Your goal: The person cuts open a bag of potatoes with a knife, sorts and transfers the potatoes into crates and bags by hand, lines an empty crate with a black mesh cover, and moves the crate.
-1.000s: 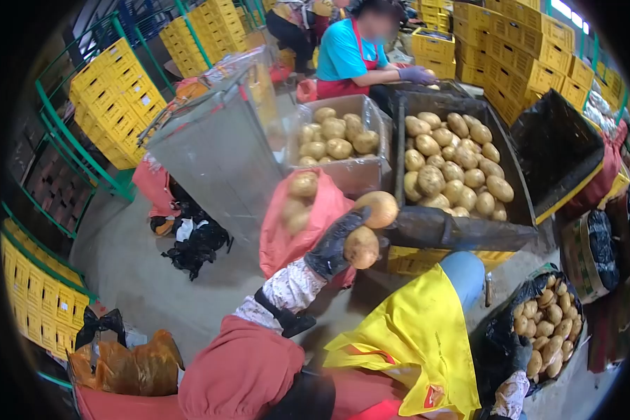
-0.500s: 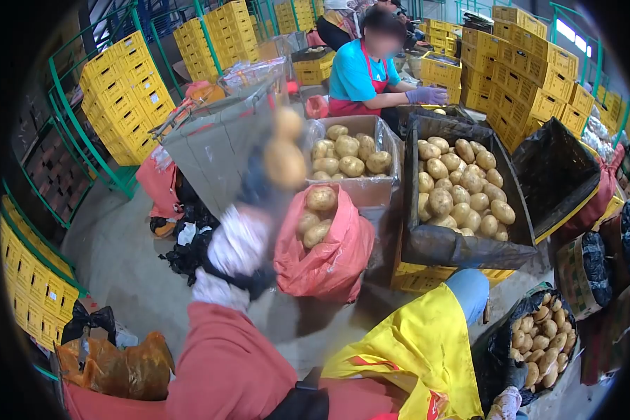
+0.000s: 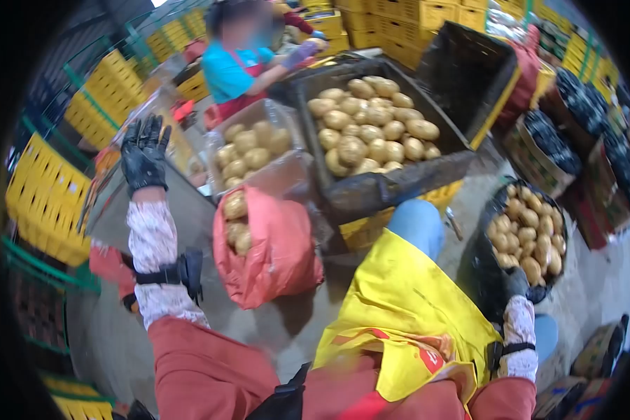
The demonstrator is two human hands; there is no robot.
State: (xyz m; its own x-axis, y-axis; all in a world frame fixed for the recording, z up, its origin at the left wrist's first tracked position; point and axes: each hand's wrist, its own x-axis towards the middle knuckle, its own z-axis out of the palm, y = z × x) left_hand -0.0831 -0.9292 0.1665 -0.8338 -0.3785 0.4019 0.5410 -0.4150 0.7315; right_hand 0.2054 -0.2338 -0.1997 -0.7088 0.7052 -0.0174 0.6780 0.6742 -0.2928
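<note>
My left hand (image 3: 145, 154), in a black glove, is raised over the rim of a tall grey-sided container (image 3: 143, 220). Its fingers are spread and it holds nothing. At the lower right, my right hand (image 3: 516, 282), also in a dark glove, grips the near edge of a black plastic bag (image 3: 484, 273) filled with small potatoes (image 3: 532, 234). Between my arms stands a pink bag (image 3: 280, 245) with several potatoes (image 3: 236, 224) showing at its mouth. Behind it is a plastic-lined carton (image 3: 287, 168) of potatoes. A black-lined crate (image 3: 399, 185) holds many larger potatoes (image 3: 374, 129).
A co-worker in a blue shirt (image 3: 224, 73) sits beyond the carton, purple-gloved hand (image 3: 301, 54) raised. Yellow crates (image 3: 45, 199) are stacked at left and back. An open black-lined crate (image 3: 462, 77) tilts at the back right. Bagged boxes (image 3: 542, 143) line the right side.
My left hand has moved left and up and has let go of the potatoes it held. My view has turned right and down, while my right hand stays at the black bag.
</note>
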